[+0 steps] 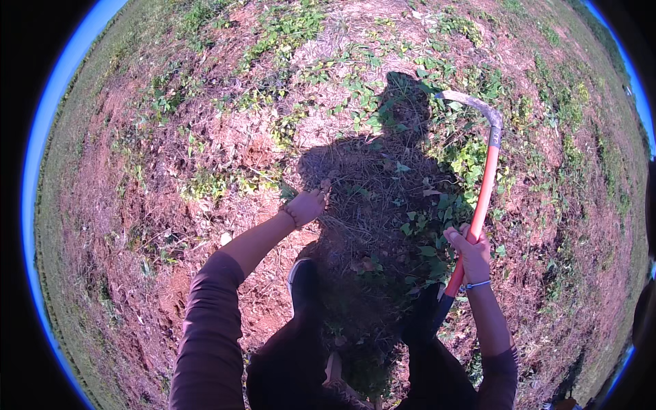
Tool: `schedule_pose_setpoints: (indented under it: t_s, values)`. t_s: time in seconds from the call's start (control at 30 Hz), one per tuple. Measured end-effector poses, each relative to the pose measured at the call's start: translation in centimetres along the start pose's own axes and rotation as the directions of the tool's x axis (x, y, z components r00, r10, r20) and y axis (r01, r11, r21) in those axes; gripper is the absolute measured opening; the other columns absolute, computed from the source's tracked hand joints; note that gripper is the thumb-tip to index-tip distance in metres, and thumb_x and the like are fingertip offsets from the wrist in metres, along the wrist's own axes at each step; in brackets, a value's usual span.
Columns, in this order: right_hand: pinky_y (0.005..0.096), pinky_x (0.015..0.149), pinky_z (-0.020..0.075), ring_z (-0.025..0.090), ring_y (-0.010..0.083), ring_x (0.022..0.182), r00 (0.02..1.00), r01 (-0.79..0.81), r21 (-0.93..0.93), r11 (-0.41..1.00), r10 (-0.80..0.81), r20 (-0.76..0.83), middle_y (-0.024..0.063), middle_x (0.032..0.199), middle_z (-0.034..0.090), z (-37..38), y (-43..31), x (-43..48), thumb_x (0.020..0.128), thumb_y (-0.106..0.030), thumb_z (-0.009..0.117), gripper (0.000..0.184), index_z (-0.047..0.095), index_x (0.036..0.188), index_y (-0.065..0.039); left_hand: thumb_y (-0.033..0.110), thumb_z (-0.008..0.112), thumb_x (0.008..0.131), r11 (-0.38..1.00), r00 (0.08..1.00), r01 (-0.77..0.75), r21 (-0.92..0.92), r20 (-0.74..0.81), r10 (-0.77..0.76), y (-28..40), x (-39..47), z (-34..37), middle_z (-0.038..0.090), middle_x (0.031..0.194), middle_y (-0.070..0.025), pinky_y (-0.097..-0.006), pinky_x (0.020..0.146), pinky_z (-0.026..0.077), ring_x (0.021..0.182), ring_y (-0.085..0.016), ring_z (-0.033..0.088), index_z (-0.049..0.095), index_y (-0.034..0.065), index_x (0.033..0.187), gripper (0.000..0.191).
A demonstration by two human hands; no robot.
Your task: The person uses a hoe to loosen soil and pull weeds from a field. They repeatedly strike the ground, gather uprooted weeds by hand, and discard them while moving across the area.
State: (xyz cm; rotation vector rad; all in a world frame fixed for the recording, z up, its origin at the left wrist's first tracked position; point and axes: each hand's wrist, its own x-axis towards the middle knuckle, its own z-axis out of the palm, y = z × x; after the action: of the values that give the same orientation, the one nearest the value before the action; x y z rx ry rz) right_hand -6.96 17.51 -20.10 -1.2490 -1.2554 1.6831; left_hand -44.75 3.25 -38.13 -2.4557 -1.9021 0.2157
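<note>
My right hand is wrapped around the orange handle of a sickle. Its curved metal blade points up and hooks to the left, above low green leaves. My left hand, with a beaded bracelet at the wrist, reaches low over dry stems at the edge of my shadow. Its fingers curl by a small brownish lump, and I cannot tell whether they grip it. Green leaves show just beside that hand.
Reddish soil with dry stalks and trailing leafy vines spreads all around. My dark shoe stands below my left hand. My shadow covers the ground ahead. Against the soil lies a small pale object.
</note>
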Motion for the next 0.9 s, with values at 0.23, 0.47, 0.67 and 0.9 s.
schedule_pose_setpoints:
  t_s: [0.23, 0.47, 0.67, 0.9]
  values:
    - [0.0349, 0.077, 0.0625, 0.063, 0.0168, 0.092, 0.979, -0.197, -0.010, 0.980, 0.197, 0.048, 0.0033, 0.092, 0.048, 2.7, 6.8, 1.8, 0.083, 0.009, 0.060, 0.017, 0.048, 0.090, -0.001, 0.013, 0.054, 0.085, 0.994, 0.989, 0.076, 0.079, 0.124, -0.086, -4.1, 7.0, 3.0, 0.042, 0.140, -0.0163, -0.0342, 0.073, 0.055, 0.108, -0.025, 0.054, 0.049, -0.0012, 0.129, 0.046]
    - [0.0320, 0.077, 0.0618, 0.066, 0.0236, 0.097, 0.928, -0.373, 0.123, 0.920, 0.369, 0.049, 0.0084, 0.102, 0.053, 4.0, 8.5, 1.9, 0.084, 0.005, 0.065, 0.019, 0.047, 0.083, -0.003, 0.014, 0.070, 0.075, 0.900, 0.898, 0.377, 0.217, 0.151, -0.413, -8.9, 12.6, 4.0, 0.041, 0.138, -0.0239, -0.0350, 0.079, 0.056, 0.107, -0.029, 0.057, 0.033, -0.0093, 0.136, 0.075]
    - [0.0334, 0.082, 0.0606, 0.066, 0.0277, 0.100, 0.919, -0.385, 0.185, 0.904, 0.395, -0.018, 0.0135, 0.111, 0.053, 1.6, 9.4, 2.8, 0.084, 0.004, 0.066, 0.022, 0.046, 0.079, -0.003, 0.015, 0.091, 0.040, 0.862, 0.812, 0.491, 0.127, 0.292, -0.506, -8.6, 16.8, 2.6, 0.057, 0.110, -0.0187, -0.0349, 0.079, 0.056, 0.102, -0.030, 0.061, 0.046, -0.0025, 0.115, 0.089]
    - [0.0372, 0.089, 0.0573, 0.064, 0.0312, 0.105, 0.928, -0.368, 0.187, 0.911, 0.371, 0.023, 0.0170, 0.118, 0.052, 1.0, 9.3, 2.5, 0.084, 0.002, 0.067, 0.023, 0.045, 0.077, -0.004, 0.031, 0.087, 0.056, 0.856, 0.579, 0.484, 0.183, 0.666, -0.470, -11.5, 17.8, 6.2, 0.066, 0.106, -0.0046, -0.0351, 0.080, 0.054, 0.097, -0.021, 0.065, 0.062, 0.0090, 0.101, 0.056]
